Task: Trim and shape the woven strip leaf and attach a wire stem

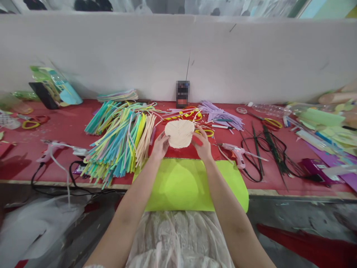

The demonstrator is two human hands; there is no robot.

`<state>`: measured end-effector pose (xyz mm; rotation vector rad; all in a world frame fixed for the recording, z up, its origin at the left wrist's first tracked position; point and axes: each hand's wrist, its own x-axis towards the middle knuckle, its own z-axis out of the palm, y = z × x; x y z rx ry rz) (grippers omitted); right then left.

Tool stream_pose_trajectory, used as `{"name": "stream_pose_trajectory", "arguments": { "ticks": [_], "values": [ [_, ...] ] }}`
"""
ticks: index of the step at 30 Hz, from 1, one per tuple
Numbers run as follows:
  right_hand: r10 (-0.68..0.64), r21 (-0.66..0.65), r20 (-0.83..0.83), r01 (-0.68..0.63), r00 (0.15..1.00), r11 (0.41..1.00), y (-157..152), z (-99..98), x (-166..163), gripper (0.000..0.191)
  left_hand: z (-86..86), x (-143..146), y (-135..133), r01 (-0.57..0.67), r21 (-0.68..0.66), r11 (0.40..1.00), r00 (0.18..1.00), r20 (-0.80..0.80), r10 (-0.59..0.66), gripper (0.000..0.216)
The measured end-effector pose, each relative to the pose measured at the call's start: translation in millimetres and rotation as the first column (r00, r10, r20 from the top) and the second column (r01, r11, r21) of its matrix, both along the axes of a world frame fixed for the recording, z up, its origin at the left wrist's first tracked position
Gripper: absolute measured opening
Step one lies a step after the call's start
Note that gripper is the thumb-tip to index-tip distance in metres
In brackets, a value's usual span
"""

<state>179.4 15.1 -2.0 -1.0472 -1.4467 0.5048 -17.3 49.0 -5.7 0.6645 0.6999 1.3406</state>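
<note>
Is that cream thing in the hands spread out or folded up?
Spread out: the cream piece shows its broad, lined face between the left hand and the right hand.

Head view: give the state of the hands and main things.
Cream scalloped piece, held up
Left hand, gripping the piece's left edge
Right hand, fingers at its right edge
Lime-green sheet, spread out
Multicoloured chenille stems, loosely heaped
Purple chenille stems, loosely heaped
Right pink glue gun, lying down, glue stick in its rear
Left pink glue gun, lying down
Clear plastic bottle, on its side

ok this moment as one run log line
left hand: holds cream piece; right hand: holds cream piece; nearer body: green sheet
</note>
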Motion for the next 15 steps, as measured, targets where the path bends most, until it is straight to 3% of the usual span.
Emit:
{"name": "stream_pose_trajectory", "arguments": {
  "ticks": [2,6,10,15],
  "values": [
    [-0.027,-0.057,-0.155,0.018,0.987,0.998,0.4,0.0,0.0,0.039,1.1,0.1,-0.5,-0.043,0.013,0.999,0.999,-0.031,0.043,0.041],
    [0.005,-0.294,-0.475,-0.164,0.88,0.942,2.5,-3.3,-3.6,0.043,3.7,1.4,-2.7,-0.028,0.044,0.999,0.993,-0.117,0.033,0.043],
    [0.0,-0.451,-0.488,-0.252,0.873,0.856,2.3,-5.9,-8.0,0.052,4.5,6.1,-5.6,0.065,0.04,0.997,0.989,-0.135,-0.059,0.048],
    [0.021,-0.442,-0.474,-0.258,0.88,0.859,-0.7,-4.1,-9.6,0.051,1.1,13.0,-8.3,0.115,0.001,0.993,0.975,-0.189,-0.113,0.046]
  ]
}}
